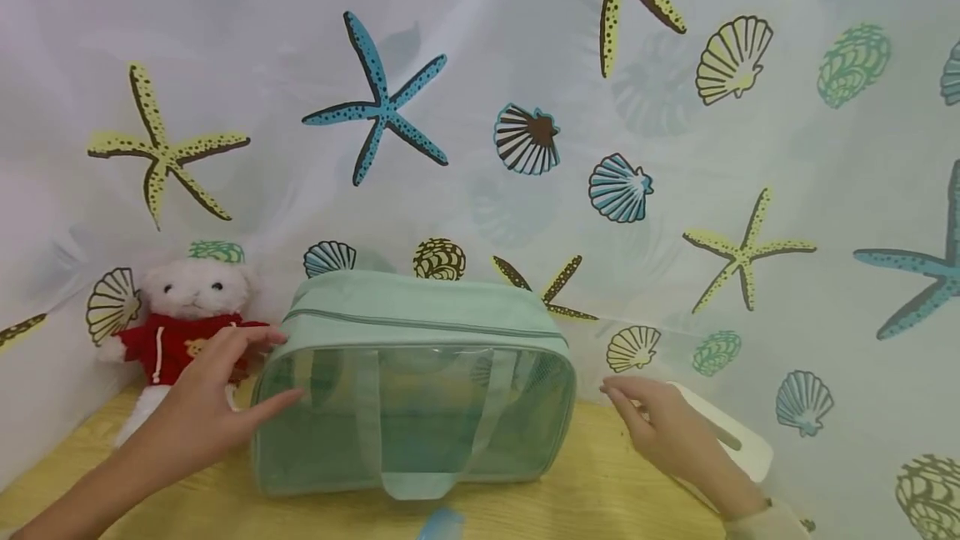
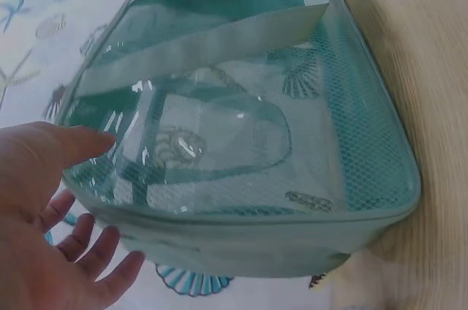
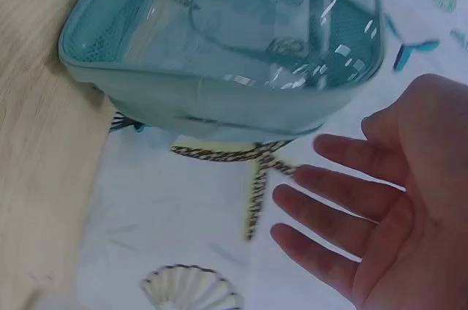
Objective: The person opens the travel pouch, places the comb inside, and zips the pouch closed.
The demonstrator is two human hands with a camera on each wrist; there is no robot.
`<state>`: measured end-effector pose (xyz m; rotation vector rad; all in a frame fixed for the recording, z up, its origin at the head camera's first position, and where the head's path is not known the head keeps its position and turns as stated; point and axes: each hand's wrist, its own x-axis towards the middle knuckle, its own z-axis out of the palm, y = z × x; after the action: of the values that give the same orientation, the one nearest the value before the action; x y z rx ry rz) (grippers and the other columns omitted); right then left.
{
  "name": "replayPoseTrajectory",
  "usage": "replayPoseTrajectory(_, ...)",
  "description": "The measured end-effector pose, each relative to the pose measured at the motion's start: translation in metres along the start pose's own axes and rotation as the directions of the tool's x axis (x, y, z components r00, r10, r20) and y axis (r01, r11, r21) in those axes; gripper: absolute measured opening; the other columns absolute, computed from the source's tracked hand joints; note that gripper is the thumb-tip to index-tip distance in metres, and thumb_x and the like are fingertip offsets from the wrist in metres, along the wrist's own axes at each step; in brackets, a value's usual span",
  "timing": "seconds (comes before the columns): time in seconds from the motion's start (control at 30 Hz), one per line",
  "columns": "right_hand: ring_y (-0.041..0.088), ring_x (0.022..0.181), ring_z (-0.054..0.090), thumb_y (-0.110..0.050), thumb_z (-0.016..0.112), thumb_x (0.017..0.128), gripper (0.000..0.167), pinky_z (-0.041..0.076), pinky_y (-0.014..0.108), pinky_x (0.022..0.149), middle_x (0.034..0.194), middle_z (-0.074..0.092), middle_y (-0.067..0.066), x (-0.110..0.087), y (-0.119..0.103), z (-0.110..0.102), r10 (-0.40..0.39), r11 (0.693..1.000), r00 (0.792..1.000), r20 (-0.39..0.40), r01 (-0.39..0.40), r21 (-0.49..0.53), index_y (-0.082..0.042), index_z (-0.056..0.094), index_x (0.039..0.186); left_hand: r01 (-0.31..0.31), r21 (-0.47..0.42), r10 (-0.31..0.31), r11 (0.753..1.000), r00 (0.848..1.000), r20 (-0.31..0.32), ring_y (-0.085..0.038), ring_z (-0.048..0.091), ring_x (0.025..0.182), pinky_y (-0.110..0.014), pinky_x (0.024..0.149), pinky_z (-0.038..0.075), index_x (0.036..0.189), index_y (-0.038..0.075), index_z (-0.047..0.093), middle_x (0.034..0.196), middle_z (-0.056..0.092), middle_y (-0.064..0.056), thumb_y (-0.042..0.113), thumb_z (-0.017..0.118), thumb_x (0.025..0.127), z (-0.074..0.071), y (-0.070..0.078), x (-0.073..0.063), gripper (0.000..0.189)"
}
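Note:
A mint-green zip bag (image 1: 420,307) with a see-through front stands upright on the wooden table, its strap handle (image 1: 418,486) hanging down the front. My left hand (image 1: 206,407) is at the bag's left end, thumb and fingers spread. In the left wrist view, the left thumb reaches over the clear panel (image 2: 219,156) while the other fingers lie along the bag's side; whether they touch it I cannot tell. To the right of the bag, and apart from it, my right hand (image 1: 667,423) hovers with loosely bent fingers and nothing in them.
A white plush bear (image 1: 191,294) in a red hoodie sits behind my left hand. Beyond my right hand lies a white slotted object (image 1: 750,448). A light-blue item (image 1: 441,525) shows at the table's front. A curtain (image 1: 465,207) printed with shells and starfish hangs behind.

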<state>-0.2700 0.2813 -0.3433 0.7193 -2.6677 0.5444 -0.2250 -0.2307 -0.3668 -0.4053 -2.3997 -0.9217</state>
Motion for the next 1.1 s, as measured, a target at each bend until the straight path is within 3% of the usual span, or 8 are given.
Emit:
replayPoseTrajectory(0.1,0.035,0.118,0.069,-0.021,0.048,0.11,0.035,0.062,0.044,0.09,0.137,0.066,0.018,0.025,0.02,0.019,0.112,0.97,0.989,0.096,-0.129,0.204,-0.004,0.064,0.136,0.144,-0.106,-0.131,0.984,0.985,0.114,0.013,0.051,0.095,-0.008,0.078,0.051,0.131,0.007,0.051,0.123,0.06,-0.009,0.031,0.083,0.088,-0.003,-0.019,0.0,0.058)
replayPoseTrajectory(0.2,0.037,0.121,0.067,-0.027,0.045,0.111,0.044,0.059,0.048,0.095,0.144,0.06,0.023,0.044,0.031,0.045,0.177,0.882,0.959,0.221,-0.254,0.397,-0.001,0.054,0.145,0.266,-0.207,-0.214,0.941,0.946,0.245,0.006,0.059,0.096,-0.015,0.079,0.057,0.128,0.006,0.051,0.119,0.062,-0.008,0.03,0.077,0.094,-0.007,-0.034,0.002,0.049)
replayPoseTrajectory(0.3,0.032,0.117,0.069,-0.031,0.044,0.111,0.046,0.06,0.047,0.095,0.138,0.063,0.021,0.055,0.034,0.069,0.193,0.755,0.925,0.327,-0.353,0.553,-0.002,0.055,0.144,0.321,-0.28,-0.222,0.905,0.916,0.333,-0.003,0.065,0.097,-0.021,0.08,0.059,0.125,0.006,0.056,0.113,0.066,0.0,0.029,0.074,0.096,-0.009,-0.043,0.005,0.041)
replayPoseTrajectory(0.37,0.025,0.109,0.07,-0.03,0.045,0.11,0.042,0.061,0.043,0.091,0.125,0.069,0.016,0.057,0.033,0.081,0.194,0.697,0.919,0.345,-0.376,0.61,-0.001,0.059,0.136,0.331,-0.318,-0.211,0.888,0.909,0.359,-0.005,0.066,0.098,-0.023,0.081,0.059,0.125,0.006,0.059,0.11,0.068,0.006,0.027,0.072,0.097,-0.01,-0.048,0.005,0.037)
replayPoseTrajectory(0.57,0.013,0.094,0.067,-0.02,0.046,0.108,0.028,0.059,0.032,0.082,0.102,0.068,-0.001,0.05,0.035,0.094,0.206,0.593,0.92,0.333,-0.388,0.705,0.0,0.063,0.116,0.352,-0.414,-0.187,0.839,0.902,0.388,-0.005,0.068,0.099,-0.022,0.084,0.058,0.124,0.004,0.064,0.109,0.071,0.015,0.02,0.07,0.099,-0.005,-0.059,0.005,0.03)
replayPoseTrajectory(0.73,0.01,0.092,0.066,-0.012,0.046,0.108,0.024,0.058,0.029,0.083,0.1,0.066,-0.004,0.043,0.047,0.099,0.108,0.499,0.902,0.417,-0.412,0.762,0.002,0.06,0.122,0.377,-0.492,-0.155,0.785,0.888,0.434,-0.007,0.071,0.099,-0.023,0.085,0.06,0.123,0.003,0.065,0.108,0.074,0.014,0.014,0.066,0.1,-0.001,-0.067,0.004,0.025)
replayPoseTrajectory(0.9,0.009,0.088,0.064,-0.014,0.044,0.109,0.017,0.057,0.029,0.081,0.095,0.064,-0.006,0.039,0.055,0.102,-0.025,0.38,0.869,0.494,-0.448,0.809,-0.012,0.059,0.115,0.378,-0.497,-0.137,0.781,0.881,0.453,-0.008,0.071,0.101,-0.022,0.086,0.06,0.125,0.003,0.064,0.11,0.074,0.012,0.015,0.066,0.101,-0.003,-0.069,0.005,0.027)
replayPoseTrajectory(1.1,0.008,0.093,0.067,-0.017,0.044,0.11,0.02,0.057,0.029,0.085,0.1,0.068,-0.008,0.034,0.059,0.105,-0.159,0.31,0.847,0.506,-0.444,0.841,-0.018,0.062,0.115,0.376,-0.501,-0.133,0.779,0.881,0.455,-0.007,0.071,0.099,-0.022,0.086,0.06,0.119,0.002,0.065,0.106,0.074,0.012,0.015,0.066,0.101,-0.002,-0.067,0.007,0.022)
